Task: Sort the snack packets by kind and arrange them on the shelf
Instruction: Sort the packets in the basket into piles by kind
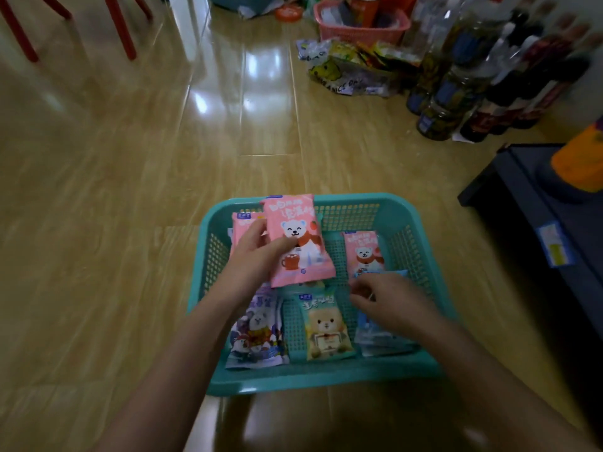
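Nearest, both forearms reaching forward over a teal basket [404, 210] on the floor; right hand [388, 305] palm-down, fingers curled loosely over blue packets [375, 340] at the basket's right side, grip unclear; left hand [257, 252] raised, thumb and fingers clamped on a pink bear packet [298, 239]; purple packets [257, 331], green packet [326, 327] below; farther, pink basket [359, 31] and bottles [456, 93]

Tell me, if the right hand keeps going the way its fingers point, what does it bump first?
Probably the blue packet just beyond the right hand, then the pink packet behind it in the basket; depth is unclear.
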Action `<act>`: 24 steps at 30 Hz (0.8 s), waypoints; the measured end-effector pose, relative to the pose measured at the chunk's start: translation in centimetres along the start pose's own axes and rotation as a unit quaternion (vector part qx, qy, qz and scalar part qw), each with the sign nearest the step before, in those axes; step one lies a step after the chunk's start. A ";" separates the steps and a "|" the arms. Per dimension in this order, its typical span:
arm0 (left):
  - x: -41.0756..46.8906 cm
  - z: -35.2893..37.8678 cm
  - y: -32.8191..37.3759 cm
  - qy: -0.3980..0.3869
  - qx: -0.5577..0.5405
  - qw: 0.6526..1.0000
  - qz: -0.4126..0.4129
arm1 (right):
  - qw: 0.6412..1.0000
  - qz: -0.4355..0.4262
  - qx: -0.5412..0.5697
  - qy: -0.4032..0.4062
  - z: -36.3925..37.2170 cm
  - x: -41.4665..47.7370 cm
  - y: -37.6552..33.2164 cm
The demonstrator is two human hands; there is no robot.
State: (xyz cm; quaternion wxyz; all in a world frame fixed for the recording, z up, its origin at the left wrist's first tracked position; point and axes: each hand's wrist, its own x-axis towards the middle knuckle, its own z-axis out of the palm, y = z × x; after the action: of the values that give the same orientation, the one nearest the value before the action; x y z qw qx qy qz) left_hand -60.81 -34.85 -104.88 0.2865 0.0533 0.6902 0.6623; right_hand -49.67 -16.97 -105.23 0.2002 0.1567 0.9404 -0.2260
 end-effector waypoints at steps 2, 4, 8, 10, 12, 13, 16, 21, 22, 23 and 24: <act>1.2 2.6 0.3 -0.028 0.013 0.999 -0.016 | 0.998 0.030 0.000 0.055 -1.9 0.1 2.7; 2.7 5.3 0.4 -0.041 0.032 0.998 -0.038 | 0.993 0.054 -0.012 0.104 -3.4 0.3 4.9; 5.5 9.9 -0.5 -0.048 0.082 0.992 -0.078 | 0.987 0.069 -0.030 0.141 -5.0 0.7 7.8; 6.8 11.5 -1.6 -0.054 0.128 0.986 -0.097 | 0.987 0.071 -0.039 0.139 -5.3 0.8 8.7; 7.8 12.8 -2.8 -0.054 0.172 0.978 -0.109 | 0.987 0.068 -0.041 0.139 -5.6 0.9 9.4; 8.3 13.3 -3.3 -0.045 0.187 0.975 -0.113 | 0.987 0.066 -0.041 0.139 -5.6 0.9 9.6; 9.1 14.8 -4.6 -0.004 0.236 0.964 -0.120 | 0.987 0.063 -0.038 0.142 -5.5 0.9 9.6; 8.6 15.2 -4.4 -0.036 0.422 0.904 -0.058 | 0.988 0.043 -0.036 0.142 -5.0 1.1 8.7; 8.1 14.8 -4.0 -0.043 0.444 0.895 -0.028 | 0.988 0.040 -0.034 0.145 -5.0 1.2 8.4; 7.4 14.1 -3.5 -0.041 0.453 0.890 0.006 | 0.988 0.037 -0.028 0.149 -4.9 1.3 8.0; 6.6 13.3 -3.0 -0.028 0.449 0.892 0.044 | 0.987 0.032 -0.018 0.153 -4.8 1.6 7.5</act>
State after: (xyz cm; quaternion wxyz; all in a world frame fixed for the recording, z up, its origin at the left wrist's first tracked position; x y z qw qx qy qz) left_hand -59.19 -20.43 -109.35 0.2214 0.2251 0.9028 0.2920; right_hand -49.61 -7.98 -104.71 0.0635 0.2157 0.9585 -0.1755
